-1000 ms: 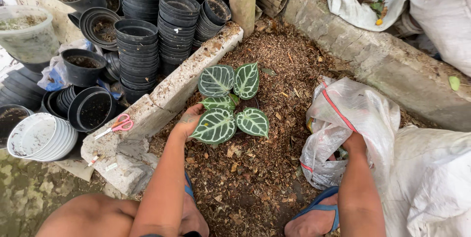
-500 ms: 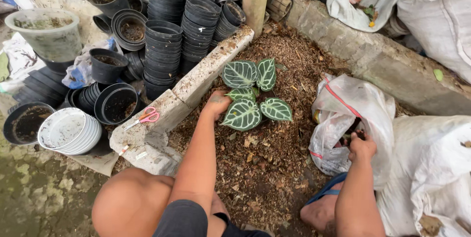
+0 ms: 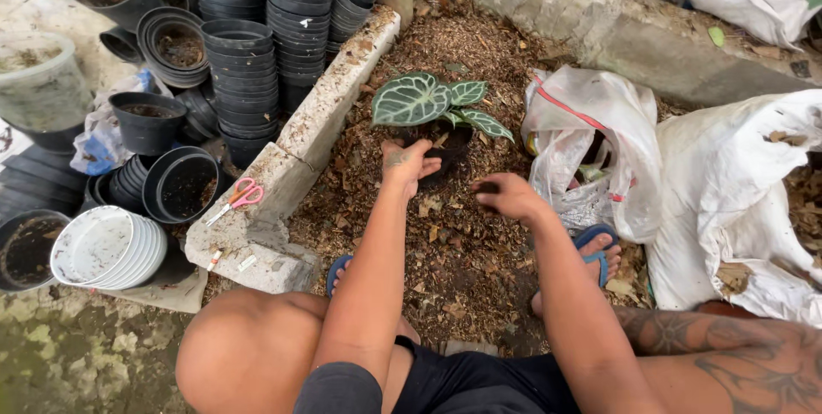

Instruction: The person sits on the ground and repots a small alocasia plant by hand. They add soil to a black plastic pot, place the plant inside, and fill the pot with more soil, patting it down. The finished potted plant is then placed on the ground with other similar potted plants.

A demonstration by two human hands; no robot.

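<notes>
1. My left hand [image 3: 408, 166] sits at the base of the veined-leaf plant [image 3: 432, 104], fingers curled loosely against its dark root clump; a firm grip, I cannot tell.
2. My right hand [image 3: 512, 197] is at 4 o'clock from the plant, fingers pinched narrow on a dark bit of soil.
3. The plant stands on the bark mulch bed [image 3: 462, 243].
4. White bag [image 3: 591, 148] at 3 o'clock; pink scissors [image 3: 237, 198] on the concrete curb [image 3: 291, 166] at 9.

The single head-worn camera looks steeply down from above the squatting person, close over knees and forearms at the bottom of the frame. It faces a bed of brown wood-chip mulch [image 3: 479, 234] at centre, with stacked black plastic pots [image 3: 240, 80] upper left and white woven sacks [image 3: 728, 200] at right.
</notes>
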